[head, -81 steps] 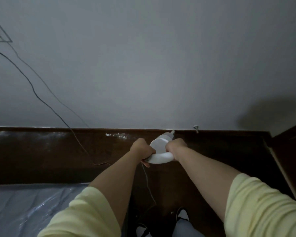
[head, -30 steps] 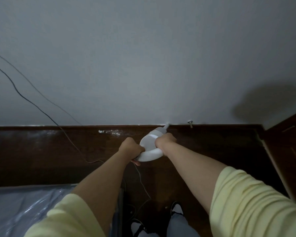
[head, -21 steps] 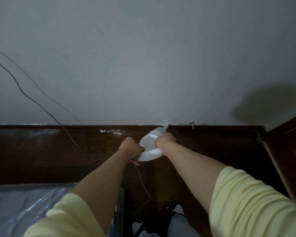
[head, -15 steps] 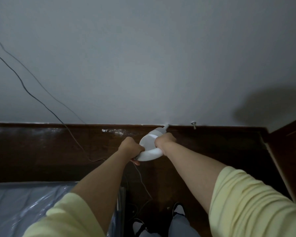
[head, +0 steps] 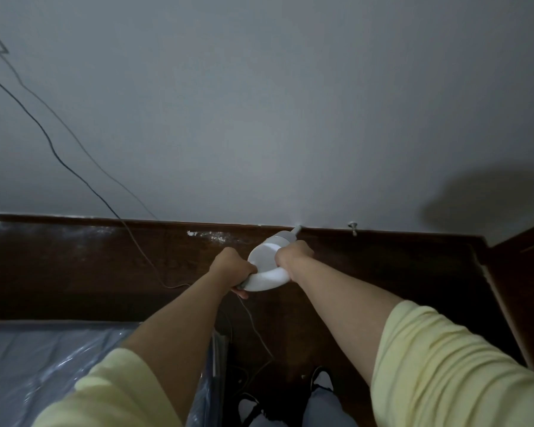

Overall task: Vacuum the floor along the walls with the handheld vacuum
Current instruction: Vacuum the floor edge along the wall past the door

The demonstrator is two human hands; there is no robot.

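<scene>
Plastic-wrapped mattress (head: 37,359) left of vacuum (head: 267,266)

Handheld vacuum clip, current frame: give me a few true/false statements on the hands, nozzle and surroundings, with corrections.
1. Both hands hold the white handheld vacuum. True: the left hand and right hand each have a grip on it.
2. The nozzle points at the plastic-wrapped mattress. False: it points at the edge where the wall meets the dark wood floor.
3. A thin cable runs down the wall. True.
4. The sleeves are blue. False: pale yellow.
</scene>
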